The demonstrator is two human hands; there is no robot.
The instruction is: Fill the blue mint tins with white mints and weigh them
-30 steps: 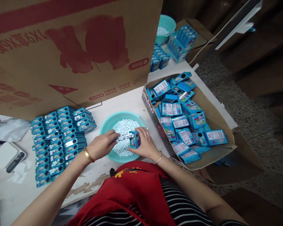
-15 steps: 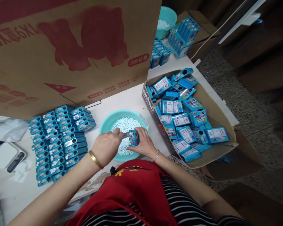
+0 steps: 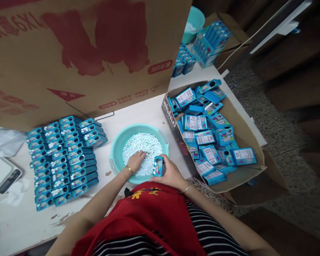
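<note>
My left hand (image 3: 136, 161) is down in a turquoise plastic bowl (image 3: 117, 142), its fingers curled at the pale small candies (image 3: 141, 140). Whatever lies in its grip is hidden. My right hand (image 3: 172, 173) holds a small blue candy box (image 3: 158, 167) at the bowl's near right edge. The box's printed end with an opening faces up, with a few pale pellets at its side.
Rows of upright blue boxes (image 3: 77, 156) stand on the left, some with pellets on top. An open carton (image 3: 245, 128) of loose blue boxes sits at the right. A large cardboard box (image 3: 122, 78) walls off the back. A white scale (image 3: 2, 174) is far left.
My left hand has moved from the candy box, where it held a greyish metal tool, down into the candies. My right hand has shifted the box slightly right and nearer me.
</note>
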